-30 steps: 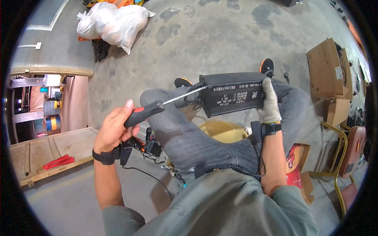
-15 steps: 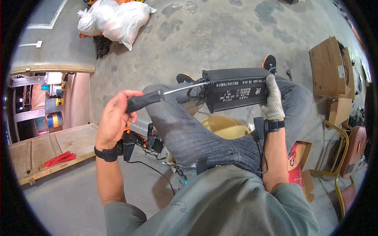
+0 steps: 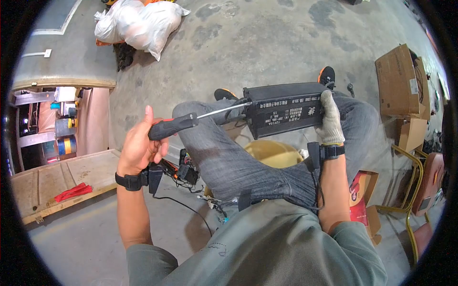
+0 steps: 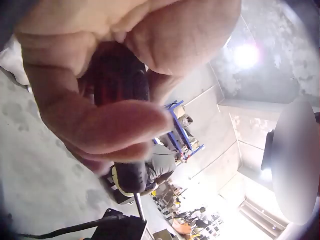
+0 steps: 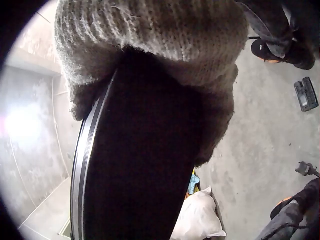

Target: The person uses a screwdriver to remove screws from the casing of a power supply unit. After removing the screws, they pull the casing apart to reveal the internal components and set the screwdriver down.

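A black box with white printing (image 3: pixel 286 109) is held up above the knees, gripped at its right end by my gloved right hand (image 3: pixel 330 119). In the right wrist view the knitted glove (image 5: pixel 150 40) wraps around the dark box (image 5: pixel 140 160). My bare left hand (image 3: pixel 142 145) holds the black and red screwdriver (image 3: pixel 172 126), its shaft reaching the upper left corner of the box. The left wrist view shows the left hand (image 4: pixel 100 95) with its fingers around the screwdriver handle (image 4: pixel 131 176); the tip is hard to make out there.
Between the legs stands a yellow container (image 3: pixel 274 153). Tangled wires and small parts (image 3: pixel 186 174) lie left of the thigh. A wooden board (image 3: pixel 57 183) carries a red cloth (image 3: pixel 73 192). Cardboard boxes (image 3: pixel 396 81) and a chair (image 3: pixel 426 183) are at right, a white bag (image 3: pixel 138 26) at upper left.
The box has moved slightly right and up since the first frame. My left fingers have shifted around the handle, with the thumb now raised; the screwdriver stays at the box's left end.
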The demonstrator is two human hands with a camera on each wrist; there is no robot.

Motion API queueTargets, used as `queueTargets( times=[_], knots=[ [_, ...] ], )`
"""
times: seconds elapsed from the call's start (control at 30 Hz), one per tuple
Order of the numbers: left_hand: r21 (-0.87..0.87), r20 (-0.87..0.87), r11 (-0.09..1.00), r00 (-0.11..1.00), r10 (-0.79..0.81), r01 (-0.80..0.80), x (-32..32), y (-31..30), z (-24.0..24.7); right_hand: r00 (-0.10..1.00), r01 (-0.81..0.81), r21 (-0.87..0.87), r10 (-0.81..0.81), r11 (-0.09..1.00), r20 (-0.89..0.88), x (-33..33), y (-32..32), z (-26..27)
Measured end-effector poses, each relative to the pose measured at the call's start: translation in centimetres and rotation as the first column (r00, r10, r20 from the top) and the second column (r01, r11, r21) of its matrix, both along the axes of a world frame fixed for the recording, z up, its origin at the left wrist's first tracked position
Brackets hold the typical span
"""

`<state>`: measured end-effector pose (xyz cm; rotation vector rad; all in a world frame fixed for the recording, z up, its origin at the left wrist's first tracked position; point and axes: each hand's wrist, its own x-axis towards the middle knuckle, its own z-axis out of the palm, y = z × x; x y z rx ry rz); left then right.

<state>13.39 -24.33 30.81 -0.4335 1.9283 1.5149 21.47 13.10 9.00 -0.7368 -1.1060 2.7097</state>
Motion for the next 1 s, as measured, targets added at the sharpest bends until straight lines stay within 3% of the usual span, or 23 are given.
queueTargets(
  times=[0.07, 0.17, 0.23, 0.27, 0.3, 0.37, 0.43, 0.53, 0.6, 0.7, 0.83, 1.0],
  knots=[
    [-0.044, -0.054, 0.999, 0.999, 0.003, -0.006, -0.1, -0.4, -0.1, 1.0, 0.008, -0.009, -0.008, 1.0, 0.009, 0.0, 0.0, 0.1],
    [-0.084, -0.041, 0.989, 0.992, -0.121, 0.117, -0.2, -0.9, 0.0, 1.0, -0.021, -0.03, 0.021, 0.999, -0.014, 0.0, 0.2, -0.2],
    [-0.116, -0.204, 0.977, 0.959, -0.198, 0.177, 0.6, -0.2, -0.8, 0.999, -0.025, -0.054, 0.023, 0.998, -0.026, 0.0, 0.2, -0.4],
    [-0.01, -0.171, 0.979, 0.964, -0.204, 0.206, 1.0, -0.3, -0.7, 0.999, -0.027, -0.077, 0.024, 0.997, -0.038, 0.0, 0.1, -0.5],
    [-0.01, -0.17, 0.979, 0.964, -0.202, 0.204, 1.1, -0.1, -1.0, 0.999, -0.029, -0.078, 0.026, 0.997, -0.038, 0.0, 0.0, -0.4],
    [-0.083, -0.531, 0.958, 0.801, -0.276, 0.275, 1.4, 0.7, -1.9, 0.999, 0.046, -0.151, -0.043, 0.987, 0.024, 0.0, 0.1, 0.0],
    [-0.074, -0.504, 0.971, 0.831, -0.233, 0.228, 1.3, 1.3, -0.8, 1.0, 0.022, -0.18, -0.025, 0.983, -0.014, 0.1, 0.3, -0.3],
    [-0.134, -0.404, 0.954, 0.864, -0.301, 0.27, 1.1, 1.2, -0.3, 0.999, 0.025, -0.178, -0.032, 0.984, -0.037, 0.1, 0.5, -0.5],
    [0.114, -0.286, 0.971, 0.943, -0.169, 0.209, 0.8, 0.3, -0.8, 0.999, 0.047, -0.14, -0.049, 0.989, -0.012, 0.1, 0.6, -0.9],
    [0.123, -0.227, 0.989, 0.973, -0.052, 0.081, 0.7, 1.0, -0.5, 0.999, 0.039, -0.141, -0.044, 0.989, -0.029, 0.1, 0.7, -1.3],
    [0.055, -0.23, 0.992, 0.968, -0.099, 0.114, 0.4, 0.6, -1.0, 0.999, 0.042, -0.106, -0.042, 0.993, 0.003, 0.2, 0.9, -1.8],
    [0.033, -0.097, 0.992, 0.988, -0.118, 0.122, 0.0, -0.6, -1.6, 0.998, -0.044, -0.037, 0.043, 0.998, -0.04, 0.2, 0.5, -0.5]
  ],
)
